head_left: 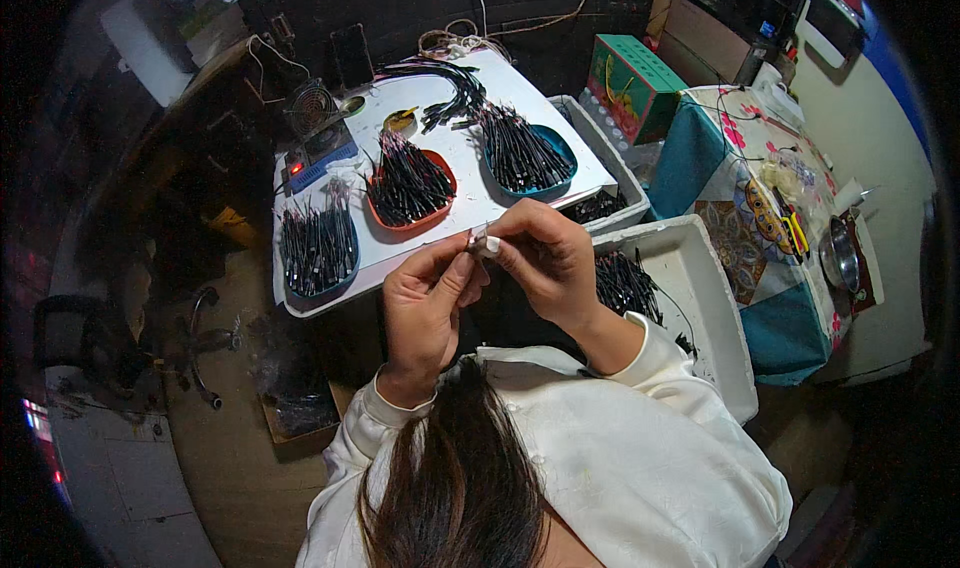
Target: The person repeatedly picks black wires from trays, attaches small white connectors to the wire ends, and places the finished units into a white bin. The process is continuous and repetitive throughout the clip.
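Note:
My left hand (430,286) and my right hand (545,265) meet just past the near edge of the white table (478,220). Their fingertips pinch close together around a small pale piece (484,245), mostly covered by the fingers, so I cannot tell its kind. Beyond the hands, three trays hold bunches of short black cables: a red-orange tray (452,175), a teal tray (567,146) to its right and a blue tray (354,264) at the left. More black cables (455,90) lie loose at the table's far side.
To the right, a white foam box (712,293) holds black cables, with another foam box (632,190) behind it. A blue device (325,166) with a red light and a small fan (311,106) stand at the table's left. A green carton (640,80) is at the back right.

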{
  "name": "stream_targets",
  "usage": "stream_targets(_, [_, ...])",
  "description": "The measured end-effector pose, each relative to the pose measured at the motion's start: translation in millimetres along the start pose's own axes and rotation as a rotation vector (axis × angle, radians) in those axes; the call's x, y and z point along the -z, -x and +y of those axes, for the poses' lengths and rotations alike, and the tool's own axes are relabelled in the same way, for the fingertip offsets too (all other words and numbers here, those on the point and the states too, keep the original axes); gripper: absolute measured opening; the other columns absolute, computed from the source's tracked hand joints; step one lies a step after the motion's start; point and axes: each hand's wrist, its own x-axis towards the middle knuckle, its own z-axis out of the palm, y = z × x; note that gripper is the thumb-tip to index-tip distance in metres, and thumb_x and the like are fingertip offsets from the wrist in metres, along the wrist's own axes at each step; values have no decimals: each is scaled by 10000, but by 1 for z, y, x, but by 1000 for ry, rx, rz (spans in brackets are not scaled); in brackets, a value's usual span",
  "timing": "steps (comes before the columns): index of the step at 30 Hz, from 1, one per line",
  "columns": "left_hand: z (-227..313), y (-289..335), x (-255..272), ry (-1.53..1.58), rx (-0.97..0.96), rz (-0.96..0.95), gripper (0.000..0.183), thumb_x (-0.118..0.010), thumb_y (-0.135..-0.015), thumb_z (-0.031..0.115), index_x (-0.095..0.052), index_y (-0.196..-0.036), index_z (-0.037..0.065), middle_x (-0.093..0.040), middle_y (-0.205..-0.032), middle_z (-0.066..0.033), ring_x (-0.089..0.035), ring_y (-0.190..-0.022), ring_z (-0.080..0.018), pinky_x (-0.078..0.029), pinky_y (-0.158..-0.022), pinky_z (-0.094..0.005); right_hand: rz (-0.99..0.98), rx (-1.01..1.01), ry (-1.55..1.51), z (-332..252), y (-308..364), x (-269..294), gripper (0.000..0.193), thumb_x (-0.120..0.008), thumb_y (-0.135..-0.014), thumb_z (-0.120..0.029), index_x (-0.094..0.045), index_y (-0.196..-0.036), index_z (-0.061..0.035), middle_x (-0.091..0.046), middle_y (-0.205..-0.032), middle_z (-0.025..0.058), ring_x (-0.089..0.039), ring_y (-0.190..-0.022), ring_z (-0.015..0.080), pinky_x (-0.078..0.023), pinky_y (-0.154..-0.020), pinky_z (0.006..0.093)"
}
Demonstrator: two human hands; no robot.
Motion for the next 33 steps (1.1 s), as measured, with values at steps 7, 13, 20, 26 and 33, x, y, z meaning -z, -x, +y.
stream_targets(7, [-1, 5, -2, 257, 141, 7, 223, -591, -923, 54, -620, -1125, -35, -653, -834, -102, -484, -601, -79, -382, -547, -208, 23, -281, -638, 9, 9, -7, 89, -624, -904, -57, -606, -933, 25, -633, -856, 36, -586, -760, 68, -491, -683, 206])
stream_targets(13, [5, 4, 6, 269, 208, -107, 192, -580, -931, 65, -636, -1083, -39, -654, -811, -107, -451, -546, -58, -331, -504, -188, -97, -474, -758, 7, 2, 1, 113, -641, -897, -75, -602, -952, 15, -627, -889, 52, -611, -781, 96, -516, -700, 222])
stream_targets(20, [6, 6, 6, 167, 204, -104, 183, -591, -924, 67, -644, -1056, -48, -660, -790, -107, -444, -537, -51, -317, -492, -175, -138, -483, -706, 9, 2, 8, 141, -645, -897, -88, -595, -968, 24, -626, -884, 54, -612, -786, 107, -518, -702, 230])
stream_targets(26, [-4, 7, 5, 191, 120, -65, 185, -615, -904, 55, -650, -1059, -39, -679, -823, -132, -503, -575, -79, -374, -517, -177, -105, -532, -1109, 16, 13, -4, 162, -606, -920, -90, -569, -1035, 17, -618, -937, 56, -619, -844, 114, -527, -750, 236])
stream_targets(33, [-12, 5, 9, 124, 36, -23, 189, -630, -885, 25, -650, -1059, -45, -689, -845, -149, -542, -606, -96, -428, -548, -187, -122, -512, -955, 18, 10, -1, 149, -601, -928, -101, -566, -1011, 18, -607, -897, 45, -594, -760, 91, -509, -681, 224])
